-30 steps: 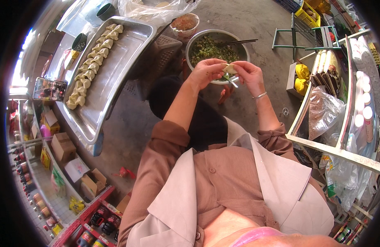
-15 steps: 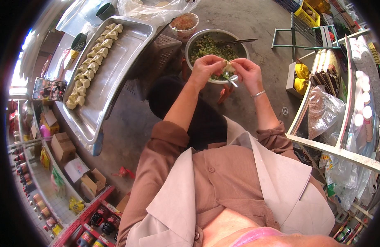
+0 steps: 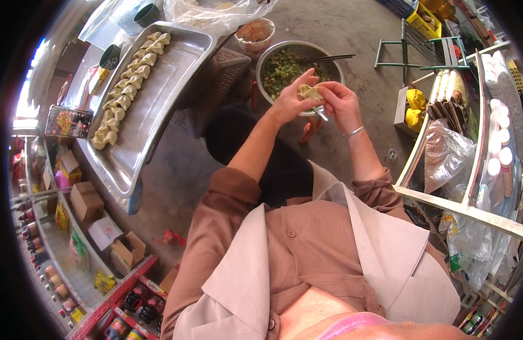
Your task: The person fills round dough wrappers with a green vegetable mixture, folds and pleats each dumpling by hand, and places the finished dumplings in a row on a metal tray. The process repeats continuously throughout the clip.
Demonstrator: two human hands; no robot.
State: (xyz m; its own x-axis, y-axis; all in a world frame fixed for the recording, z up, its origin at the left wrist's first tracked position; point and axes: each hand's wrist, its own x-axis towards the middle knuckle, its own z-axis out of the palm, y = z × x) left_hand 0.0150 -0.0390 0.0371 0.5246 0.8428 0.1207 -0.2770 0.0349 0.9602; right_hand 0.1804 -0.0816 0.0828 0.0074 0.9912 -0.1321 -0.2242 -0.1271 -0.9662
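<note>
A pale dumpling [image 3: 310,92] rests against the fingers of my left hand [image 3: 288,103], which are partly stretched out beneath it. My right hand [image 3: 341,104] pinches the dumpling's edge from the other side. A shiny metal utensil [image 3: 321,114], its kind partly hidden, sticks out below the right fingers. Both hands are over the near rim of a metal bowl [image 3: 342,68] holding chopped green filling [image 3: 281,71], with dark chopsticks [image 3: 332,57] lying in it. To the left, a row of folded dumplings [image 3: 124,90] lines one side of a metal tray [image 3: 138,152].
Behind the tray's far right corner stands a tub of reddish-brown filling [image 3: 254,31]. A phone [image 3: 68,122] stands by the tray's left edge. Shelves of goods [image 3: 46,226] are at left; a rack [image 3: 471,215] with plastic bags is at right. A folding stool [image 3: 420,51] stands farther back.
My left hand has opened its fingers and turned, so the dumpling shows more plainly. The right hand has stayed nearly in place, still pinching it.
</note>
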